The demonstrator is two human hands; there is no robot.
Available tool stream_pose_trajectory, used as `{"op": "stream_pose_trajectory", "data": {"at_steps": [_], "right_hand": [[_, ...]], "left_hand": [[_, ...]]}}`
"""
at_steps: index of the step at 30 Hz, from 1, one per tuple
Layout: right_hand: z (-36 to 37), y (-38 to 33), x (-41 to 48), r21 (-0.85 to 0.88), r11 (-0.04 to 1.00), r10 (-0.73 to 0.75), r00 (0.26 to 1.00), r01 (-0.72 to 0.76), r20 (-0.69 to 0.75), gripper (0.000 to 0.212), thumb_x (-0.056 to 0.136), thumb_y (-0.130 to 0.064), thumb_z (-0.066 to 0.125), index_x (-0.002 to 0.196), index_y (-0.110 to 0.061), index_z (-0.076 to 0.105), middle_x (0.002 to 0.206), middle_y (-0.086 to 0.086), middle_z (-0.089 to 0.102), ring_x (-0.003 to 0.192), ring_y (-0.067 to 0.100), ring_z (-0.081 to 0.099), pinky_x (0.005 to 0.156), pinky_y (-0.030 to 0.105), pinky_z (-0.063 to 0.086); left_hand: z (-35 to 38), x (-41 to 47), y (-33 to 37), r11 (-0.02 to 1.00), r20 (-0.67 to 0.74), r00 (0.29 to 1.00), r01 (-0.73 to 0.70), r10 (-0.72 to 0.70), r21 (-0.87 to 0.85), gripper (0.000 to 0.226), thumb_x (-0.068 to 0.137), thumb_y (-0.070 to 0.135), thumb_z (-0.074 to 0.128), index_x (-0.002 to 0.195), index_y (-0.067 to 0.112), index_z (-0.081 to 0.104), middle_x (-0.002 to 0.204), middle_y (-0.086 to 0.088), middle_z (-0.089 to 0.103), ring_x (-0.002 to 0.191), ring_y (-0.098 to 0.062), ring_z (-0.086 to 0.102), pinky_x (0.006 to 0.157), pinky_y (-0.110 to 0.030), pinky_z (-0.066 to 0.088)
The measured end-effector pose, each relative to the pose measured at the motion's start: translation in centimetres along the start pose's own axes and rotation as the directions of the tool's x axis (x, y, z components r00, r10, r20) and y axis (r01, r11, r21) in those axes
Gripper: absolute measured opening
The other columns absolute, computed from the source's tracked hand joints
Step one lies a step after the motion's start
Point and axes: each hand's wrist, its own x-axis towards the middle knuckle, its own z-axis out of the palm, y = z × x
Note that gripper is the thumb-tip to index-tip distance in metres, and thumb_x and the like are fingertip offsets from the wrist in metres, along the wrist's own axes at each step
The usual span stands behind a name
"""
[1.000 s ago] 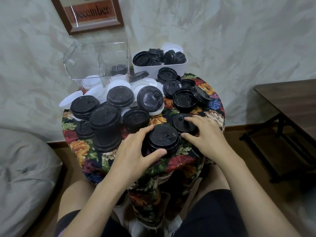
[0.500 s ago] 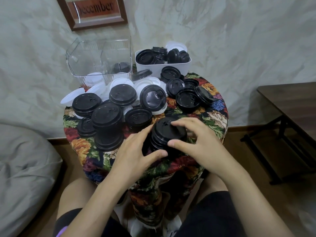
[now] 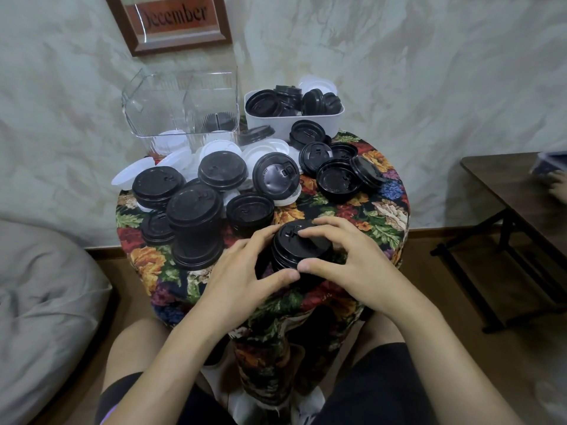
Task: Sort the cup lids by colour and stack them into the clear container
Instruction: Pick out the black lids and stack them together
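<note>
A short stack of black lids (image 3: 302,253) stands at the near edge of the round, floral-covered surface (image 3: 386,216), gripped from both sides. The left hand (image 3: 242,274) is curled round its left flank with the thumb on the near side, and the right hand (image 3: 352,265) has its fingers laid over the top lid and its thumb against the near side. The clear container (image 3: 181,99) sits at the far-left edge with black lids visible in its right compartment, a white bin (image 3: 294,122) of black lids is beside it at the far edge, and further black stacks (image 3: 196,225) and loose white lids (image 3: 221,148) occupy the middle and left.
</note>
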Motion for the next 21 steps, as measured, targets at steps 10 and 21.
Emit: {"op": "stream_pose_trajectory", "data": {"at_steps": [10, 21], "right_hand": [[-0.27, 0.7, 0.41, 0.057, 0.998, 0.006, 1.0, -0.006, 0.011, 0.06, 0.083, -0.046, 0.081, 0.139, -0.046, 0.057, 0.152, -0.03, 0.044, 0.141, -0.011, 0.036, 0.121, 0.036, 0.034], [-0.03, 1.15, 0.52, 0.051, 0.999, -0.001, 0.997, -0.004, 0.079, 0.063, 0.084, -0.048, 0.077, 0.143, -0.048, 0.053, 0.158, -0.031, 0.035, 0.145, -0.009, 0.031, 0.123, 0.039, 0.031]], "left_hand": [[-0.1, 0.13, 0.09, 0.997, -0.009, 0.999, -0.043, 0.043, -0.064, 0.077, 0.081, 0.071, 0.065, 0.148, 0.057, 0.031, 0.144, 0.025, 0.053, 0.139, 0.0, 0.044, 0.114, -0.041, 0.039], [-0.17, 0.27, 0.09, 1.0, -0.004, 1.0, -0.019, 0.019, 0.003, 0.071, 0.083, 0.075, 0.043, 0.151, 0.061, 0.027, 0.127, 0.019, 0.056, 0.129, -0.004, 0.046, 0.106, -0.028, 0.036]]}}
